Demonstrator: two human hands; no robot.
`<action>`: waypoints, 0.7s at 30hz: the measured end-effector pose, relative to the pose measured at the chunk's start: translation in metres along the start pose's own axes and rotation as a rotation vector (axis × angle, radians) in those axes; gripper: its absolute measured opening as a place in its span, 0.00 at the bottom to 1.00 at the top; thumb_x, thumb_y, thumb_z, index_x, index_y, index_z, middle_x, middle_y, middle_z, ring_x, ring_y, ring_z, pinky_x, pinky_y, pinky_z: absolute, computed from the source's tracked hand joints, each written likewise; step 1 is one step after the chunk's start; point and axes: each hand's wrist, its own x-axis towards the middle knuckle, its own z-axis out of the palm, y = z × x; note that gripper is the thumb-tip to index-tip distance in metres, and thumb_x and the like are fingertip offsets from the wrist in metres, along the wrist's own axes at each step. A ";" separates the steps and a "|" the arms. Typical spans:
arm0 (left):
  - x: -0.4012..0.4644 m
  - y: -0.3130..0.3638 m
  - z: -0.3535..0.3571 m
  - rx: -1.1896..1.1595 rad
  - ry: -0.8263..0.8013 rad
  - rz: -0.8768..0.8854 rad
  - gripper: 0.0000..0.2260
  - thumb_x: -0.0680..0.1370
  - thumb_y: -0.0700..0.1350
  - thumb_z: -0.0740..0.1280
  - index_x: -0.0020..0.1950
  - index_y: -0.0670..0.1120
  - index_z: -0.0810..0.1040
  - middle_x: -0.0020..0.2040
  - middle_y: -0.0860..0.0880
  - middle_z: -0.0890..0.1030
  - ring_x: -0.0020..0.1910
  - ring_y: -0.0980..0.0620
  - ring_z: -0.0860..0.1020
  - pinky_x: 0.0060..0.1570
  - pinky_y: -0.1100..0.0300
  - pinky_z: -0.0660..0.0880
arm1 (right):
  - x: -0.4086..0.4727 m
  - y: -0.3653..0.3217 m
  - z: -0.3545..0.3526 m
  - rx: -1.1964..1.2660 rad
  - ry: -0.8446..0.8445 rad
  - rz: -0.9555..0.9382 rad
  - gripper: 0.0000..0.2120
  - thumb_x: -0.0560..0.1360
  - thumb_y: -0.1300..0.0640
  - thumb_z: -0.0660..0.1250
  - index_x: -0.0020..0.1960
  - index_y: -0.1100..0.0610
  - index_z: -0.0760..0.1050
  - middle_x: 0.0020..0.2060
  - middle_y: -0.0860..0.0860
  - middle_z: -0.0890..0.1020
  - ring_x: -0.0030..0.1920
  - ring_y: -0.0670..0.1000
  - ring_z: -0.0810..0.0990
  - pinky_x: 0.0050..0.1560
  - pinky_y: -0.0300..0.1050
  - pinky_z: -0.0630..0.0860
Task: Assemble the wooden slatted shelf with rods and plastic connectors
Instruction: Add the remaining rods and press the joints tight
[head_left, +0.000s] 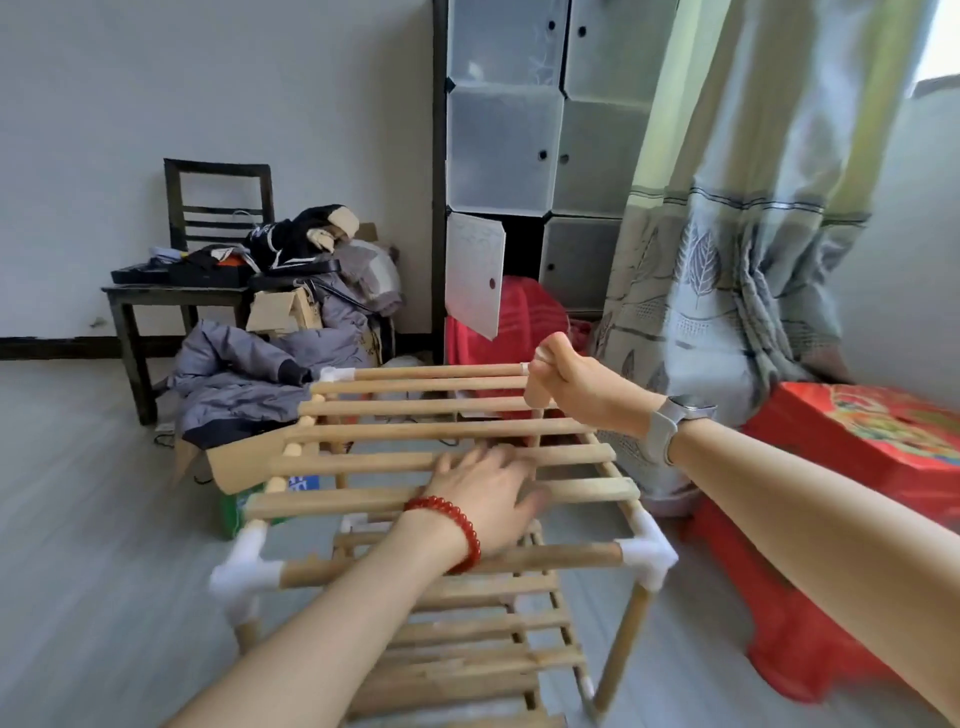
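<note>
The wooden slatted shelf (363, 499) stands on the floor in front of me, with a top tier of slats and a lower tier (467, 639) beneath. White plastic connectors sit at its near left corner (244, 569), near right corner (649, 551) and far left corner (332, 375). My left hand (488, 493), with a red bead bracelet on its wrist, presses flat on the top slats with straight fingers. My right hand (566, 382), with a watch on its wrist, grips the far right corner where the far rod (441, 372) ends. The connector there is hidden by the fingers.
A dark chair (208, 249) piled with clothes and cardboard stands at the back left. A grey jacket (249, 379) and a cardboard box (234, 462) lie beside the shelf. A cube cabinet (540, 130), a curtain (727, 260), red stools (810, 639) and a red box (872, 441) are to the right.
</note>
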 end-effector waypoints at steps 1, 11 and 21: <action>-0.004 0.003 0.006 0.037 0.009 -0.001 0.24 0.79 0.62 0.48 0.73 0.56 0.62 0.74 0.50 0.61 0.74 0.47 0.55 0.71 0.40 0.52 | -0.012 0.003 -0.003 0.009 0.016 0.019 0.10 0.83 0.53 0.49 0.51 0.61 0.59 0.40 0.52 0.79 0.39 0.52 0.77 0.41 0.46 0.72; -0.008 0.040 0.024 0.076 0.183 0.049 0.39 0.70 0.69 0.38 0.72 0.52 0.65 0.70 0.54 0.70 0.70 0.53 0.65 0.70 0.54 0.58 | -0.129 0.059 -0.011 0.036 0.176 0.202 0.08 0.81 0.49 0.54 0.52 0.54 0.62 0.41 0.50 0.76 0.43 0.54 0.75 0.41 0.45 0.65; 0.067 0.052 0.032 0.069 0.178 -0.006 0.26 0.80 0.61 0.48 0.75 0.52 0.60 0.73 0.55 0.66 0.73 0.55 0.60 0.70 0.52 0.56 | -0.094 0.043 -0.089 -0.124 0.814 0.151 0.13 0.79 0.47 0.58 0.49 0.58 0.66 0.36 0.51 0.75 0.38 0.55 0.71 0.41 0.46 0.64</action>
